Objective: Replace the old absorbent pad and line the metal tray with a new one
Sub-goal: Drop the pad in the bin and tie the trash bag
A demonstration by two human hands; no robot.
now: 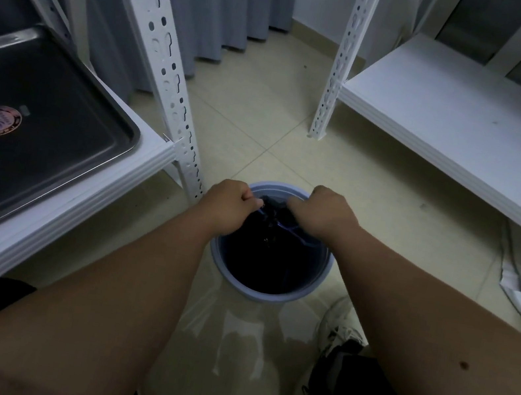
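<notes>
Both forearms are extended over a round blue plastic bin (265, 288); left hand (228, 204) and right hand (325, 214) are clenched on dark crumpled material (275, 215), presumably the old pad, which could snag on the rim; left of the grip, the bare metal tray (32, 122) is unlined

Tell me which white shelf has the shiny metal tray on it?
The white shelf on the left holds the metal tray. The white shelf on the right has no tray on the part we can see.
</notes>
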